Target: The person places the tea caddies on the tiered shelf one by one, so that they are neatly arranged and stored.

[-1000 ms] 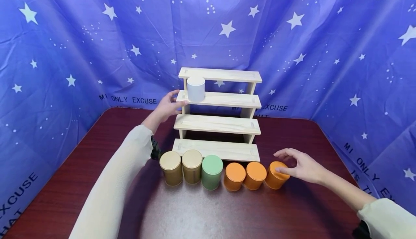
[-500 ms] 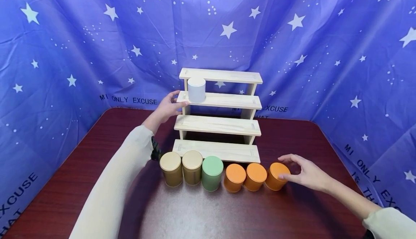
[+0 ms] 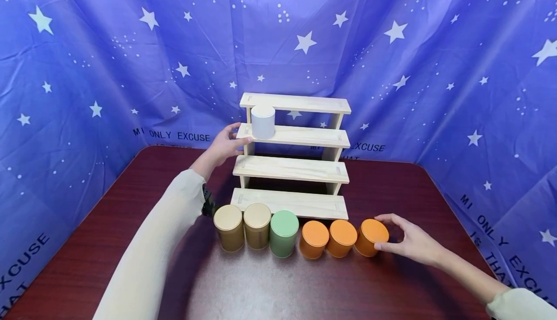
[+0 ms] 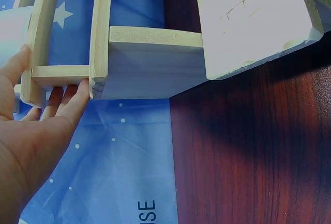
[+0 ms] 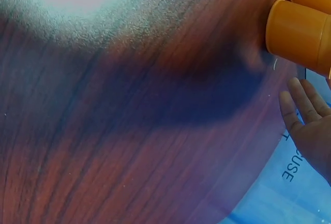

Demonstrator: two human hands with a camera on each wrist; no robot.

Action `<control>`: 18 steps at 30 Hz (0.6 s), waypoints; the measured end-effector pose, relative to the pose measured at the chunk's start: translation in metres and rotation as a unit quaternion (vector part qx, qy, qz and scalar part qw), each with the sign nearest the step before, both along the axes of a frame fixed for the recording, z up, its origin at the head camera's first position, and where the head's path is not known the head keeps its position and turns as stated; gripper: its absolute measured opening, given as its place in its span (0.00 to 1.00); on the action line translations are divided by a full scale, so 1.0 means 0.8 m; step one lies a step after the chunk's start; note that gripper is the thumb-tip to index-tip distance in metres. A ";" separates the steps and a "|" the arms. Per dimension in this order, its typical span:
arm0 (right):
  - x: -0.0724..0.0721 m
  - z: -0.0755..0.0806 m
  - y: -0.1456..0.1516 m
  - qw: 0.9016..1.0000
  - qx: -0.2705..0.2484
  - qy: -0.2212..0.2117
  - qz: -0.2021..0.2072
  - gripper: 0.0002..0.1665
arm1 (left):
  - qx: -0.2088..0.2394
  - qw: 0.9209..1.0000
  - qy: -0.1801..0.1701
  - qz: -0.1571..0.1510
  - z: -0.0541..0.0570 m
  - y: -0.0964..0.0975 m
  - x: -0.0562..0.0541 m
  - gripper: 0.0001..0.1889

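My left hand [image 3: 223,145] grips the left end of the wooden stepped shelf [image 3: 290,168], thumb in front of the second tier from the top. In the left wrist view its fingers [image 4: 72,104] reach under the shelf's side piece. A white tin [image 3: 263,122] stands on that tier close to the thumb. At the right end of the row, my right hand [image 3: 411,240] holds an orange tin [image 3: 370,239] between thumb and index finger, the tin standing on the table. In the right wrist view the other fingers [image 5: 300,102] extend apart from the tin.
Left of the held tin stand two more orange tins, a middle one [image 3: 342,238] and a left one [image 3: 314,240]. Beyond them are a green tin [image 3: 284,233] and two gold tins, one [image 3: 257,225] beside the other [image 3: 229,228]. A blue star curtain [image 3: 183,44] surrounds the dark red table [image 3: 261,291].
My right hand has moved down from above the rightmost orange tin to its right side, thumb and index finger coming around it. My left hand stays on the shelf.
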State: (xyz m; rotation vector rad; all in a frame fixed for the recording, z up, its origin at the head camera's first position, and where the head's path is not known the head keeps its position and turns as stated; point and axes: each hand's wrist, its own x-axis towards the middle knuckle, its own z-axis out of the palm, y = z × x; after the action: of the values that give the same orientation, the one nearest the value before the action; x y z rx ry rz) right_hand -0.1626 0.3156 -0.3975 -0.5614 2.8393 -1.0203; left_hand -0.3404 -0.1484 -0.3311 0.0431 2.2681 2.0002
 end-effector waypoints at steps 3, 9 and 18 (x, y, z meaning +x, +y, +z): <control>0.000 -0.005 -0.001 1.000 -0.011 -0.010 0.001 0.36 | 0.003 1.000 0.000 0.002 -0.001 0.000 -0.001 0.41; 0.001 -0.015 -0.002 1.000 -0.014 -0.013 -0.005 0.40 | 0.001 1.000 -0.001 0.004 -0.002 0.000 -0.001 0.41; 0.000 -0.034 -0.003 0.999 0.022 0.021 -0.020 0.41 | -0.003 1.000 0.004 0.000 0.001 0.000 0.001 0.41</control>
State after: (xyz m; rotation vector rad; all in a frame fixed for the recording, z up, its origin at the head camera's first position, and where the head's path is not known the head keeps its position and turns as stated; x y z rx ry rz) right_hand -0.1624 0.3129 -0.4244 -0.5298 2.9146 -0.9602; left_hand -0.3392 -0.1482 -0.3303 0.0491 2.2792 1.9963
